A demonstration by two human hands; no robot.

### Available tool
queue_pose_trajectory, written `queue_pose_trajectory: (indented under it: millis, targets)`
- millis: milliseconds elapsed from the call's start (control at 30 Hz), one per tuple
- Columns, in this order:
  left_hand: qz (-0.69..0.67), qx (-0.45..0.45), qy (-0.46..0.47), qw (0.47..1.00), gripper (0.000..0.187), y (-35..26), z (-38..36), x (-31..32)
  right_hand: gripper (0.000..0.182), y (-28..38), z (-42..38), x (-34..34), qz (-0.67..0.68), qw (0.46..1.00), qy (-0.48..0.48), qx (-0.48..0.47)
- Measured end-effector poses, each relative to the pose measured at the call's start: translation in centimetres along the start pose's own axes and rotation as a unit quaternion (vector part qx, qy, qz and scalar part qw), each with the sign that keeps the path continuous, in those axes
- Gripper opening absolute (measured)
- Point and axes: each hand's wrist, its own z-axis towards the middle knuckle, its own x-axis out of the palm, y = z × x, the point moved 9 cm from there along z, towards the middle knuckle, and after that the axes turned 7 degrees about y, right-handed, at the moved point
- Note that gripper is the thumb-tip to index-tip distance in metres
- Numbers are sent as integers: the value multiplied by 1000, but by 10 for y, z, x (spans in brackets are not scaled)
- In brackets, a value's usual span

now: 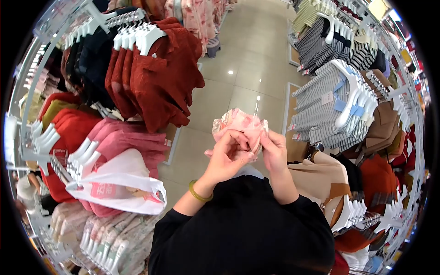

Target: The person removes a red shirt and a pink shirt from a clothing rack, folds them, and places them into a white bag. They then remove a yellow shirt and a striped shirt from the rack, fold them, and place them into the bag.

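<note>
A small bunched piece of pink floral fabric (238, 120) is held up in front of my chest, over the aisle. My left hand (229, 153), with a yellow-green bangle on the wrist, has its fingers curled into the near side of the fabric. On the other side, my right hand (274, 149) pinches the fabric's edge between thumb and fingers. The cloth is crumpled, so its exact kind does not show. Parts of it are hidden behind my fingers.
Racks line both sides of the tiled aisle (238, 64). Rust-red garments (160, 78), pink garments (130, 137) and a white plastic bag (123, 183) hang at left. Striped tops (316, 105) and a beige garment (316, 176) hang at right. A grey stool (213, 47) stands farther ahead.
</note>
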Motion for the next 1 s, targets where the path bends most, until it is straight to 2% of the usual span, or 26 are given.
queue_pose_trajectory:
  millis: [67, 100, 133, 200, 267, 333, 367, 400, 467, 500, 533, 633, 700, 833, 1000]
  targets:
    - [-80, -31, -72, 994, 25, 20, 7, -16, 21, 24, 2, 11, -223, 974, -22, -44]
    - [-145, -72, -94, 982, 23, 30, 11, -17, 15, 31, 4, 18, -353, 930, 21, -104]
    - [-145, -78, -85, 983, 23, 37, 14, -16, 15, 30, 5, 14, -353, 929, 10, -105]
    - [-131, -145, -124, 973, 25, 71, 13, -25, 16, 26, 7, 19, -456, 886, 28, -79]
    - [-142, -163, -122, 969, 22, 90, 24, -26, 19, 22, 11, 5, -456, 887, 11, -65]
    - [-137, -217, -179, 950, 21, 112, 33, -36, 19, 26, 17, -11, -443, 891, -7, -97]
    - [-110, -219, -169, 955, 24, 123, 41, -40, 19, 24, 19, -24, -443, 891, -12, -98]
    - [-107, -221, -165, 955, 24, 131, 52, -43, 18, 23, 19, -53, -378, 921, -71, -66]
    - [-32, -145, -169, 974, 22, 129, 87, -57, 19, 25, 23, -107, -216, 961, -172, -19]
    - [-103, -160, -130, 973, 22, 113, 112, -51, 19, 33, 27, -136, -224, 947, -226, -43]
    - [-70, -154, -144, 975, 18, 99, 135, -60, 20, 41, 30, -167, -230, 930, -280, -66]
    - [83, -97, -106, 986, 13, 86, 205, -93, 25, 67, 58, -237, -168, 925, -335, -63]
    - [200, -96, -72, 972, 8, 82, 248, -105, 25, 85, 83, -269, -191, 921, -335, -63]
    - [331, -69, -60, 939, 6, 86, 324, -104, 25, 124, 132, -303, -247, 915, -308, -78]
    - [388, -40, -79, 918, 10, 94, 389, -96, 21, 150, 170, -350, -256, 907, -322, -89]
